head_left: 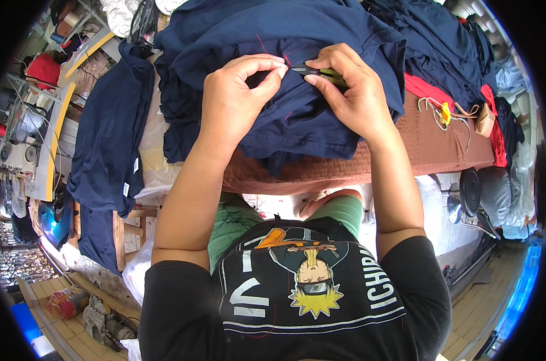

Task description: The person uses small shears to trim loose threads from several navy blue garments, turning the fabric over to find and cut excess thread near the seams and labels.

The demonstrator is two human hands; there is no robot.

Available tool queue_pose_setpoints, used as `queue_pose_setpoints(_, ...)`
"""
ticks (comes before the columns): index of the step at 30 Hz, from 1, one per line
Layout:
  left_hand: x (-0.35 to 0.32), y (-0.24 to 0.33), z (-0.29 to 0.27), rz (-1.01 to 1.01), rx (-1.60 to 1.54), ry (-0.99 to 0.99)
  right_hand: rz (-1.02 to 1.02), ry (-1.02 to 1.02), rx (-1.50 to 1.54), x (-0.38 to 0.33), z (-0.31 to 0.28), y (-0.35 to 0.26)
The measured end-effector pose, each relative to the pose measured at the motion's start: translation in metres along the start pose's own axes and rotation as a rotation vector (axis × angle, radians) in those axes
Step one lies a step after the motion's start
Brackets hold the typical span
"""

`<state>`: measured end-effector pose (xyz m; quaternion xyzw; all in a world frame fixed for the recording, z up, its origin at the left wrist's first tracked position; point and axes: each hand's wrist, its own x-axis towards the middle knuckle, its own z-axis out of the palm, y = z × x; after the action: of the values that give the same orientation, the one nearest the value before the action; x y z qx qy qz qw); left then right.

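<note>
A heap of navy blue cloth [225, 30] lies before me on the brown-covered table. My left hand [237, 96] is closed in a pinch, thumb against forefinger, on a red thread [287, 61] at the cloth. Loose red ends stick up from the fabric around the fingertips. In my right hand [360, 96] is a pair of thread snips [300, 70] with dark blades and yellow-green handles. Their tips point left and reach right beside the left fingertips. Whether the blades touch the thread is too small to tell.
More navy garments [429, 36] lie at the right, and others [107, 144] hang at the left. A red strip [426, 87] and a yellow item with cords [445, 114] rest on the brown cloth [441, 144]. A sewing machine [20, 155] stands far left.
</note>
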<state>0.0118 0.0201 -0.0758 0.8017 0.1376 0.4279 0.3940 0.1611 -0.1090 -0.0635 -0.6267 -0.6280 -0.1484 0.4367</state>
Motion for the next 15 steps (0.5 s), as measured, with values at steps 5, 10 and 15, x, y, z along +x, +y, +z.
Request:
queue_pose_setpoints(5,-0.001,0.0017,-0.001,-0.002,-0.022,0.004,-0.027,0.017,-0.098,0.0028,-0.0007,-0.0036)
queue_pose_setpoints(10,-0.0014,0.0013,-0.0011,-0.044,-0.063,0.013,-0.041,0.035,-0.068,0.0042,-0.0009,-0.0067)
queue_pose_setpoints(15,-0.0015,0.0003,-0.0023,-0.064,-0.077,0.001,-0.051,0.039,-0.085,0.0049,0.0004,-0.009)
